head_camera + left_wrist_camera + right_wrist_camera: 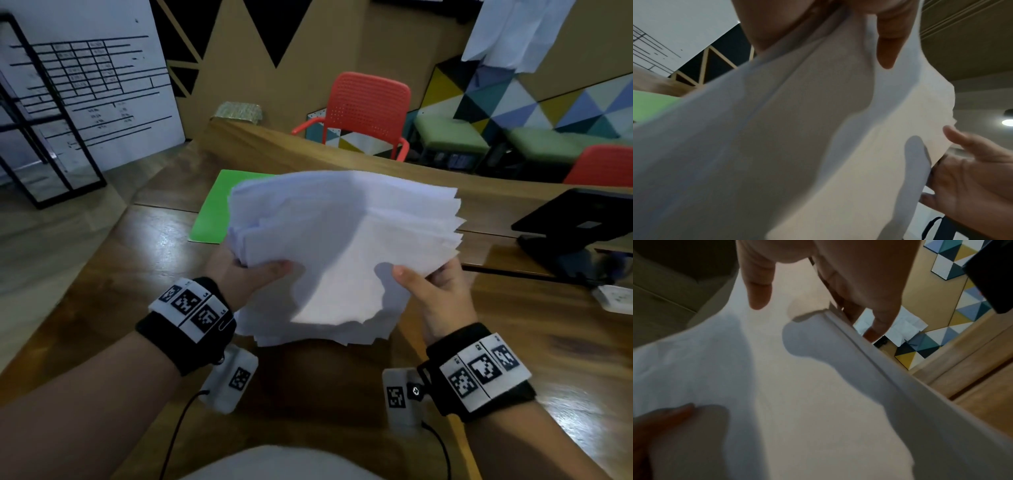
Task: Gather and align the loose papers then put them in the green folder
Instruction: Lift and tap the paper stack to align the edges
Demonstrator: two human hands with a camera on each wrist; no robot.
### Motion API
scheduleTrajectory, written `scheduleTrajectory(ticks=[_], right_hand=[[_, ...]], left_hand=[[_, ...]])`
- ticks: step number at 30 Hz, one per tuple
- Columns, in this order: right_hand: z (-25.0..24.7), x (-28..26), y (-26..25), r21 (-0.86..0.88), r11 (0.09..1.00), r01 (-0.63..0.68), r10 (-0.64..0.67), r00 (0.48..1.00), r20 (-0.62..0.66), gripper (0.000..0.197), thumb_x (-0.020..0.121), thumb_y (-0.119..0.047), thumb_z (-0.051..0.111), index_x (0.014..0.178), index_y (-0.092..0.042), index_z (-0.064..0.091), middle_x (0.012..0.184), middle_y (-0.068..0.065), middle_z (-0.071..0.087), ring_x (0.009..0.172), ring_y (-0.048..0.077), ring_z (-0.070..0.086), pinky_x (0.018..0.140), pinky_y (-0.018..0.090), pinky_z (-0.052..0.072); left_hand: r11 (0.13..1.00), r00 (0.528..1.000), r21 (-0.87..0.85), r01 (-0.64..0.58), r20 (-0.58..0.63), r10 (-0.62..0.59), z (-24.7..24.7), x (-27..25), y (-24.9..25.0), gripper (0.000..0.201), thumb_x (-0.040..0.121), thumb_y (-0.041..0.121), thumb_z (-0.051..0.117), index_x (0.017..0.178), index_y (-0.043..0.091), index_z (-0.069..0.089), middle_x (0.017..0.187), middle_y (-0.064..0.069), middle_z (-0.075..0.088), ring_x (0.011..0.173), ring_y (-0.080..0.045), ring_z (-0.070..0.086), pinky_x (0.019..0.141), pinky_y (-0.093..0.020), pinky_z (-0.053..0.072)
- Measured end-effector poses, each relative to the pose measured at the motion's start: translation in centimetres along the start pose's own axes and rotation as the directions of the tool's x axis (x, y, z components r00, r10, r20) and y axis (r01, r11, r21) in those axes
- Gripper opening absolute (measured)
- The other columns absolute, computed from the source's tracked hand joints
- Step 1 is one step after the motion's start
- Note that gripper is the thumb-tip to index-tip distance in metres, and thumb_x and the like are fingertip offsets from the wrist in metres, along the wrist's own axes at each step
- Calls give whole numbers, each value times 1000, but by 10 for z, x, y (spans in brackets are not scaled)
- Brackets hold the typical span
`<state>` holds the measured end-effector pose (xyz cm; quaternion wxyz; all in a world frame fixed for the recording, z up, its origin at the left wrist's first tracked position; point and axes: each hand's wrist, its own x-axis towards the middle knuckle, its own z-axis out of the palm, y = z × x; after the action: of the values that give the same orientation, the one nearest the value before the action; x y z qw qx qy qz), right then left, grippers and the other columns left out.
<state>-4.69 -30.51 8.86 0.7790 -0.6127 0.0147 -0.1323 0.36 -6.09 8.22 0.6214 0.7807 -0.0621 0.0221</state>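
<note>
An uneven stack of white papers (342, 240) is lifted above the wooden table (144, 260), its edges fanned and ragged. My left hand (253, 274) grips the stack's near left side, thumb on top and fingers underneath. My right hand (431, 287) grips the near right side the same way. The left wrist view shows the papers (797, 146) from close up with the thumb (890, 45) pressed on them. The right wrist view shows the papers (797, 386) and the stack's edge between thumb and fingers (879, 313). The green folder (215, 209) lies flat on the table behind the stack, partly hidden by it.
A black laptop on a stand (579, 222) sits at the right of the table, with a small white object (616, 298) near it. Red chairs (366, 109) stand beyond the far edge. A black metal shelf frame (41, 130) stands at the left.
</note>
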Motion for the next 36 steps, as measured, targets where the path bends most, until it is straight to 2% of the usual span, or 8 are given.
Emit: scheduleTrajectory(ticks=[4,7,12,15,19,23,30,36], right_hand=[[-4,-4,8,-93,994,-63,64,998,1,30,71,-12,70,100,-18,65,86,-16,75,84,0,70,67,10,51],[-9,-3,4,-95,992,-78,80,997,20,41,62,-16,72,102,-15,64,87,-14,75,84,2,70,67,13,53],[-2,2,4,-105,978,-178,182,983,24,53,58,-3,77,108,-14,64,94,-6,75,91,11,70,88,35,56],[15,4,-4,-76,985,-154,145,983,-110,39,61,-4,80,94,-19,63,92,-2,72,89,18,68,95,41,50],[31,-2,-19,81,997,-10,24,985,-170,43,55,-14,80,96,-19,66,91,-2,75,93,21,70,86,36,53],[27,-7,-12,10,996,86,-82,975,-205,47,69,8,72,103,-20,55,98,0,66,85,9,68,75,27,55],[7,-6,-5,37,999,9,-4,990,-138,47,44,-33,85,87,-20,73,93,-4,76,95,16,70,86,32,56],[-9,-5,-17,93,995,-34,17,984,177,84,39,-25,92,115,-6,60,106,6,72,98,23,69,74,31,57]], left_hand=[[986,986,4,164,20,-164,0,2,-19,30,59,25,84,81,26,64,81,8,70,83,-14,65,74,-28,53],[987,986,-33,154,65,-152,-5,3,-17,34,52,21,87,76,31,67,70,20,73,73,-1,67,67,-20,55],[999,993,-16,40,109,-38,3,3,9,72,21,70,77,80,31,61,73,20,71,77,4,64,71,-12,51],[997,1000,-80,8,31,-5,16,-1,26,49,34,49,75,78,33,61,82,6,69,85,-21,66,80,-38,56],[976,992,-201,-85,-108,64,19,-5,40,33,61,13,79,90,17,64,56,20,68,54,7,63,52,-11,52],[970,988,-225,-97,-137,67,16,-8,33,38,66,-4,77,92,20,62,59,23,69,55,11,63,51,-8,50],[962,988,-240,129,-47,-144,14,-6,12,34,53,25,86,83,18,71,77,6,73,71,-9,68,68,-26,55],[907,994,-421,22,103,24,3,-5,15,55,27,45,90,77,27,77,74,8,76,70,-8,70,68,-29,59]])
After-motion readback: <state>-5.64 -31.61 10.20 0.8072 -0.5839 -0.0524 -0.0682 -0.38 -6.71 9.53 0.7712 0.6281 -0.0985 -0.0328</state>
